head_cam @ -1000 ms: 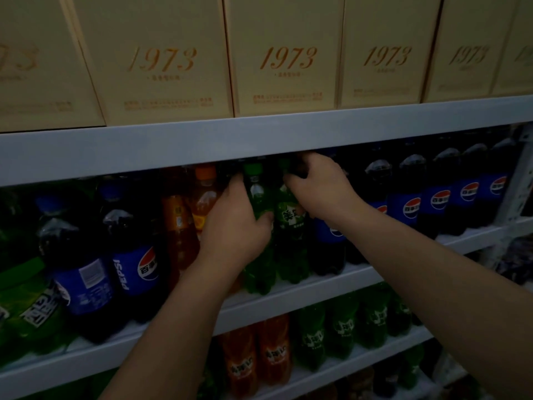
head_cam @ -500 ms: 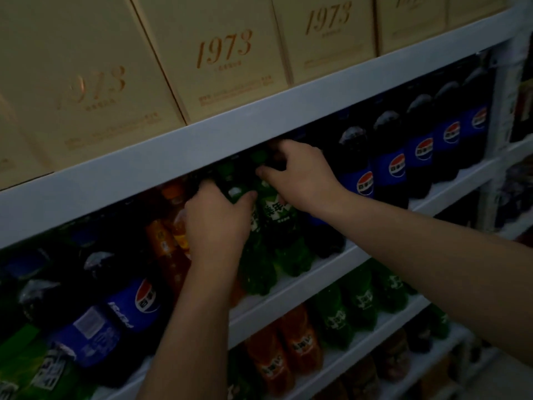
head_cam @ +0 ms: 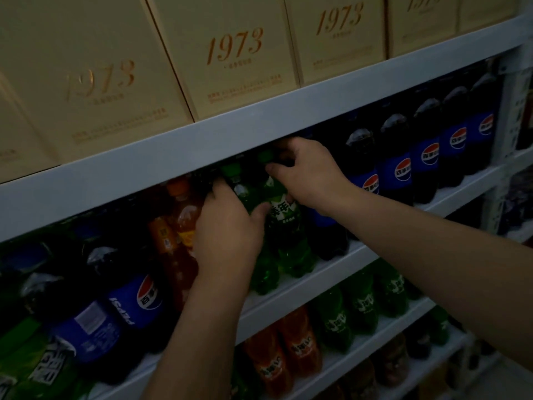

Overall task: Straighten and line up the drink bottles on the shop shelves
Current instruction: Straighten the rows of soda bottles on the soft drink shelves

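Note:
Two green soda bottles stand side by side on the middle shelf point(head_cam: 340, 272). My left hand point(head_cam: 227, 229) grips the left green bottle point(head_cam: 264, 272) around its shoulder, thumb on its right side. My right hand point(head_cam: 308, 171) holds the right green bottle point(head_cam: 285, 226) at its neck, fingers curled over the green cap under the shelf above. Orange bottles point(head_cam: 184, 215) stand just left of my left hand. Dark cola bottles with blue labels point(head_cam: 395, 168) line the shelf to the right.
More blue-labelled cola bottles point(head_cam: 127, 307) lean at the left, with green bottles point(head_cam: 37, 370) at the far left. Beige boxes marked 1973 point(head_cam: 230, 53) fill the top shelf. The lower shelf carries orange bottles point(head_cam: 285, 353) and green bottles point(head_cam: 360, 307). A white upright post point(head_cam: 510, 111) stands at the right.
The view has tilted and swung left. Both hands stay on the two green bottles; my left hand has slid a little higher on its bottle.

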Demonstrator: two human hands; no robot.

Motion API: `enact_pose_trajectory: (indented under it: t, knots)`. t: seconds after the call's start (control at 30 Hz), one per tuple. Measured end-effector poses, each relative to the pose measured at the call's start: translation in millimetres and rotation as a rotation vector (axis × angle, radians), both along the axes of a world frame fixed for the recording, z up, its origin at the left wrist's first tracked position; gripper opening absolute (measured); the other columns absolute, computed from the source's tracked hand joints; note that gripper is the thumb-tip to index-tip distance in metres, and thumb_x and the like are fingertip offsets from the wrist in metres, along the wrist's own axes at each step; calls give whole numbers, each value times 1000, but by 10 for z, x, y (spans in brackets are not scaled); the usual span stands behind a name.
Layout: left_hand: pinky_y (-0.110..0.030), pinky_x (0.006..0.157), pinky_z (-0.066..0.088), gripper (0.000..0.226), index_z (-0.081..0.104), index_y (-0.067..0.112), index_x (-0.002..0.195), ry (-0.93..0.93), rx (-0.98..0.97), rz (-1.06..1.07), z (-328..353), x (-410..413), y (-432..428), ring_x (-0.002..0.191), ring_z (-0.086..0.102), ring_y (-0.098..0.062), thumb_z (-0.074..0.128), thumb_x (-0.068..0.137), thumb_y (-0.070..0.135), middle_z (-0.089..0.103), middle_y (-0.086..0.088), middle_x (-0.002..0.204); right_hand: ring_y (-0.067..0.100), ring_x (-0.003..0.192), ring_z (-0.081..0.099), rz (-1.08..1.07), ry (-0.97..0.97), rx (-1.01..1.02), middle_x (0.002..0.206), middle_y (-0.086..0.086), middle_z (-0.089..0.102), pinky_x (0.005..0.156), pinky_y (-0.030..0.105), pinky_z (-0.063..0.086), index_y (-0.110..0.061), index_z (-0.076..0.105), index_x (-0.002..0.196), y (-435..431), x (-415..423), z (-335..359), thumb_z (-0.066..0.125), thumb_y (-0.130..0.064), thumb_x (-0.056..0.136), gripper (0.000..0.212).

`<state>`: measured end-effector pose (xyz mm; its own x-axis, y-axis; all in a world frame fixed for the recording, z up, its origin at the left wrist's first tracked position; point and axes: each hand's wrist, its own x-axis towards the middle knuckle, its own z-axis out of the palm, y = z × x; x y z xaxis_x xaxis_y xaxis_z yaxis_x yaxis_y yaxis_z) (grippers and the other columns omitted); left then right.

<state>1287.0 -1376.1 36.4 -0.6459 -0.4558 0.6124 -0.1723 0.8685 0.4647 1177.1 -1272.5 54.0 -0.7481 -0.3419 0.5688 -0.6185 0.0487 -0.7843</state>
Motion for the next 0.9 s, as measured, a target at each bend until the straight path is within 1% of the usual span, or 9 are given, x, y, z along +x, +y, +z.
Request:
enact_pose_trajectory:
  t: [0.2, 0.33, 0.43, 0.57, 0.6, 0.67, 0.77, 0.83, 0.9]
  knots:
    - [-30, 71, 42, 44, 44, 7, 119, -55, -40, -18, 72, -47, -69, 99, 59, -31, 62, 88, 33, 60, -13, 113, 7, 48, 61, -43, 9, -3, 89, -3, 66, 43, 22, 47, -25, 61, 99, -20, 10, 45, 65, -21, 83, 17]
    - [-26, 69, 35, 40, 46, 11, 117, -40, 25, -57, 74, -50, -117, 97, 58, -27, 62, 88, 33, 62, -9, 111, 10, 64, 62, -95, 48, 46, 89, -4, 64, 53, 25, 50, -22, 61, 106, -59, 2, 62, 63, -23, 84, 22]
    - [-26, 69, 36, 39, 46, 14, 117, -15, 53, -90, 42, -44, -126, 86, 52, -16, 62, 88, 34, 61, -5, 110, 10, 78, 60, -119, 39, 85, 93, -2, 63, 62, 26, 53, -20, 60, 111, -80, -14, 61, 60, -22, 87, 24]
    - [-27, 75, 44, 44, 46, 18, 122, 22, 13, -141, -14, -19, -111, 97, 56, -15, 64, 86, 34, 59, -2, 112, 1, 75, 55, -226, 168, 160, 95, -3, 64, 58, 12, 42, -18, 61, 110, -42, 8, 20, 57, -26, 89, 23]
    - [-28, 78, 46, 47, 46, 19, 124, 33, 4, -151, -27, -7, -106, 102, 56, -16, 65, 85, 34, 58, -1, 114, -3, 72, 52, -233, 200, 141, 93, -5, 64, 57, 5, 38, -19, 61, 110, -25, 41, -3, 57, -25, 89, 23]
    - [-27, 87, 44, 56, 41, 21, 134, 75, -25, -164, -87, 54, -89, 112, 52, -14, 66, 84, 31, 53, 0, 123, -8, 68, 51, -225, 252, 40, 92, -8, 63, 59, 1, 36, -20, 61, 113, 0, 165, -71, 56, -20, 88, 26]
    - [-21, 97, 41, 55, 44, 17, 138, 231, -42, -156, -291, 286, -68, 118, 50, -8, 64, 87, 24, 49, -1, 136, 1, 87, 55, -320, 452, -134, 105, 2, 64, 78, 11, 42, -8, 61, 116, -15, 431, -235, 56, -8, 86, 30]
    - [-9, 89, 40, 37, 57, 12, 123, 397, -62, -102, -491, 481, -128, 101, 52, 4, 63, 86, 14, 57, -1, 119, 12, 94, 58, -306, 606, -189, 103, 8, 64, 84, 19, 47, -1, 64, 107, -82, 611, -337, 57, -1, 84, 24]
    - [-9, 80, 41, 26, 62, 15, 111, 484, -13, -40, -639, 668, -247, 90, 54, 1, 60, 85, 13, 59, 3, 104, 17, 92, 61, -187, 705, -160, 98, 11, 66, 82, 25, 51, 1, 67, 101, -194, 755, -379, 57, 1, 84, 20]
